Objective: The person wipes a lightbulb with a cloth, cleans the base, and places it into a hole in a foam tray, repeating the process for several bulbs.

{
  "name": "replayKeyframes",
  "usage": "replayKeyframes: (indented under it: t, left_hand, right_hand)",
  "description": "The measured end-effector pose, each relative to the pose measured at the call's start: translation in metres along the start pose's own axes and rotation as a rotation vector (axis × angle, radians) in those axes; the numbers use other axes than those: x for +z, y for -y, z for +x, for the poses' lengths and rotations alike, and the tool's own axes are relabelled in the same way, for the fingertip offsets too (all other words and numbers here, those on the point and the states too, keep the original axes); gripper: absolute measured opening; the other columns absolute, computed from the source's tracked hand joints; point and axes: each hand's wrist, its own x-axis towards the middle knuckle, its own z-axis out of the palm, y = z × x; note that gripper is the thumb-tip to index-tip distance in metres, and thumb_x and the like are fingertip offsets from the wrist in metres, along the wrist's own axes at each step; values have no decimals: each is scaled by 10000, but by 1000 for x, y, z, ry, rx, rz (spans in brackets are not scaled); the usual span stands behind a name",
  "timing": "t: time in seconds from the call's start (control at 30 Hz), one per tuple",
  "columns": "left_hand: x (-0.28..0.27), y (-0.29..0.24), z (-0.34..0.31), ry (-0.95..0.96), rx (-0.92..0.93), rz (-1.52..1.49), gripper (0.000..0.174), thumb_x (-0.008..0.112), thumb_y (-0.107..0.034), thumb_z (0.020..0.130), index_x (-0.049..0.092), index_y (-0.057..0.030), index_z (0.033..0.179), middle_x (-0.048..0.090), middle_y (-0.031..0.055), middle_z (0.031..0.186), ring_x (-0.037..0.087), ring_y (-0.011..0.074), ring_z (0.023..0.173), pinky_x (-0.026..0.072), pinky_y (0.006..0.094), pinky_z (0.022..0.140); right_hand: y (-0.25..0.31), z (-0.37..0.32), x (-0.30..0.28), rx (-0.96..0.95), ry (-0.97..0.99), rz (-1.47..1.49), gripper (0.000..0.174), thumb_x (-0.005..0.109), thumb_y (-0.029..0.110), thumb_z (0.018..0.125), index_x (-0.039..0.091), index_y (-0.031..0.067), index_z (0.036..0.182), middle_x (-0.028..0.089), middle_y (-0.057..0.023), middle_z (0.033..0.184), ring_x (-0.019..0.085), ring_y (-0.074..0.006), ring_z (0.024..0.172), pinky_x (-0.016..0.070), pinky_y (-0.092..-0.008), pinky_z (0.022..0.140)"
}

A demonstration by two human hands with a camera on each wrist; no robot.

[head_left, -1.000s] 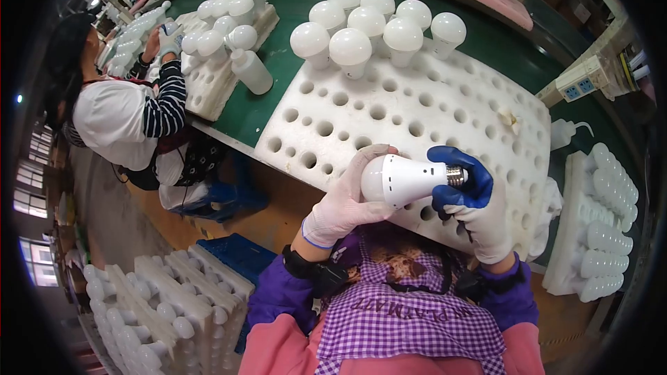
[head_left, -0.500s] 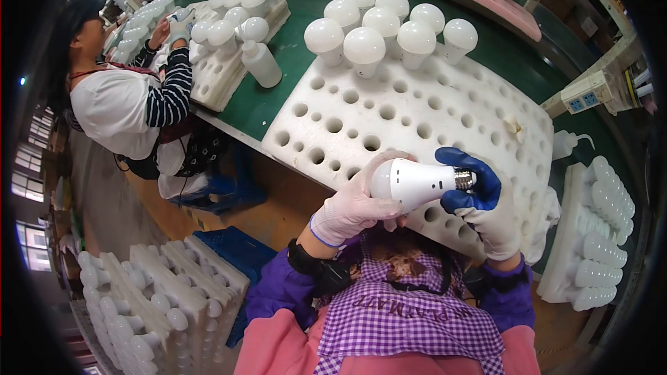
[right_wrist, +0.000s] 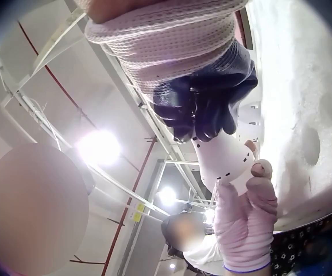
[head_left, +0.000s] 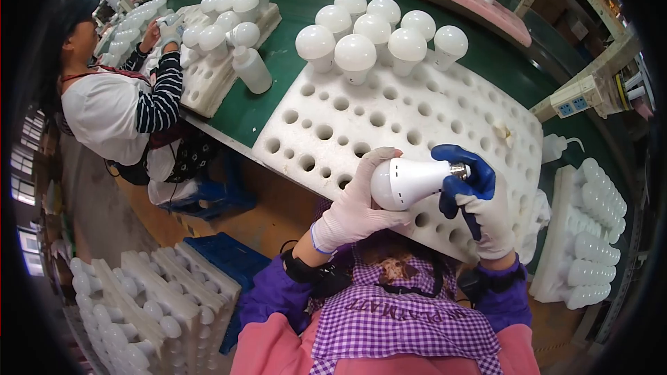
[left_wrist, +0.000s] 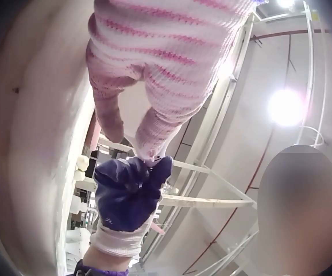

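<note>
A white light bulb (head_left: 419,179) lies nearly sideways above the near edge of a white foam board (head_left: 410,114) with rows of holes. My left hand (head_left: 354,207), in a pale knitted glove, grips its round dome between thumb and fingers. My right hand (head_left: 483,201), in a white glove with blue coated fingers, curls its fingertips around the metal screw base. In the right wrist view, the bulb's white body (right_wrist: 220,158) shows between the blue fingertips and the left hand (right_wrist: 246,221). The left hand (left_wrist: 154,63) covers most of the bulb in the left wrist view.
Several bulbs (head_left: 356,55) stand at the board's far end. A squeeze bottle (head_left: 251,71) stands left of it, another bottle (head_left: 556,147) right. Loaded foam trays stand at the right (head_left: 556,243) and lower left (head_left: 174,292). Another person (head_left: 114,101) works at the left.
The bulb has turned about its length, so the slots on its side have gone from sight. Its base tilts slightly higher. My right fingers have shifted around the base; the left hand keeps its grip.
</note>
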Motion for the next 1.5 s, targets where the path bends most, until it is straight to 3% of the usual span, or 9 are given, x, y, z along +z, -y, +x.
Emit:
replayKeyframes:
  t: [0.2, 0.37, 0.53, 0.63, 0.8, 0.87, 1.0, 1.07, 1.5]
  left_hand:
    - [3, -6, 4, -79, -165, 28, 955, 771, -44, 698, 179, -92, 1446, 427, 113, 1256, 515, 165, 1057, 480, 303, 863]
    - [-15, -7, 20, -292, 101, 605, 815, 761, -133, 705, 319, -65, 1388, 459, 132, 1253, 536, 206, 1028, 498, 318, 829]
    - [-57, -32, 79, -581, 388, 1040, 777, 752, -202, 685, 358, -56, 1340, 421, 189, 1267, 464, 361, 1151, 424, 421, 949]
    - [-68, -60, 116, -506, 157, 1381, 769, 742, -220, 677, 383, -89, 1345, 457, 183, 1260, 508, 343, 1131, 463, 425, 906]
    - [-63, -78, 133, -417, -103, 1367, 707, 736, -209, 683, 404, -88, 1296, 460, 186, 1227, 541, 362, 1071, 456, 458, 908]
    - [-56, -66, 109, -489, 355, 1020, 739, 758, -198, 674, 380, -52, 1292, 473, 178, 1207, 559, 316, 1064, 477, 421, 893]
    - [-22, -47, 52, -362, 231, 165, 844, 833, -162, 661, 305, -3, 1300, 458, 122, 1150, 506, 206, 1102, 481, 326, 906]
    - [-16, -20, 37, -419, 297, 53, 885, 845, -180, 660, 276, -11, 1317, 450, 121, 1179, 515, 217, 1096, 483, 340, 913]
    - [-10, -15, 17, -295, 102, 227, 875, 836, -161, 630, 323, -27, 1326, 484, 130, 1179, 553, 193, 1029, 487, 322, 875]
  right_hand:
    - [17, 14, -9, -164, -170, -223, 296, 602, 50, 859, 589, -26, 1145, 590, -33, 802, 513, -64, 564, 392, -195, 491]
    - [29, 82, -80, -473, -479, -185, 312, 578, 38, 875, 575, -1, 1185, 624, -47, 896, 589, -91, 680, 479, -206, 600]
    - [30, 84, -49, -443, -225, -203, 400, 517, -5, 882, 500, 27, 1280, 637, -90, 1039, 616, -106, 802, 474, -211, 676]
    - [7, 76, -15, -279, -58, -181, 346, 534, 27, 883, 520, -22, 1225, 637, -88, 952, 602, -110, 765, 458, -192, 639]
    - [-14, 72, 1, -57, 134, 1, 398, 539, 94, 889, 481, -43, 1258, 638, -115, 956, 645, -163, 806, 535, -262, 709]
    - [-14, 69, -1, -73, 135, 50, 417, 519, 155, 906, 464, -42, 1270, 639, -134, 949, 648, -169, 774, 535, -267, 693]
    - [-24, 63, 0, 73, 229, 351, 456, 500, 295, 942, 476, -32, 1258, 640, -133, 891, 635, -157, 694, 521, -254, 636]
    - [-21, 54, 6, -20, 218, 254, 434, 490, 311, 957, 512, -27, 1228, 639, -110, 813, 611, -133, 644, 495, -242, 582]
    - [-9, 36, 11, 109, -33, 93, 288, 563, 237, 932, 607, -9, 1074, 615, -62, 699, 551, -81, 525, 425, -204, 457]
